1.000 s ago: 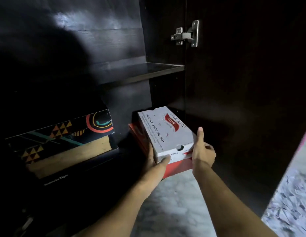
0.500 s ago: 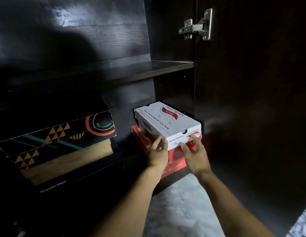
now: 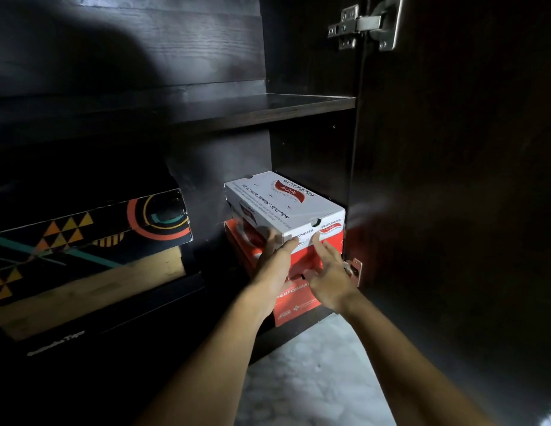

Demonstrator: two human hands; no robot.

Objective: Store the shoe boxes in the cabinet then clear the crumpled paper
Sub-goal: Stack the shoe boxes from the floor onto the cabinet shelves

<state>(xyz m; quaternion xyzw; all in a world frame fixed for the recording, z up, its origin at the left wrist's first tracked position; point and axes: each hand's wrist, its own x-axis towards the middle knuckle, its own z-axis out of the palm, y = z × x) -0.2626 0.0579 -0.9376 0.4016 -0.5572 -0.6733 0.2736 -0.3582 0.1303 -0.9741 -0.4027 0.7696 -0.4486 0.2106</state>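
Note:
A white shoe box (image 3: 283,201) with red lettering lies on top of a red shoe box (image 3: 294,305) in the lower right compartment of the dark cabinet (image 3: 268,109). My left hand (image 3: 274,259) presses against the white box's front left corner, thumb on the front face. My right hand (image 3: 329,278) is spread flat, its fingertips touching the front of the same box. Neither hand grips it. No crumpled paper is in view.
A black box with coloured triangles and rings (image 3: 83,235) sits in the left compartment over a tan one. The open cabinet door (image 3: 452,179) stands at the right, with metal hinges (image 3: 366,26). Pale marble floor (image 3: 314,379) lies below.
The white box was carried in, set down on the red box and slid deeper into the compartment. Both hands went from holding its end to flat fingertips on its front.

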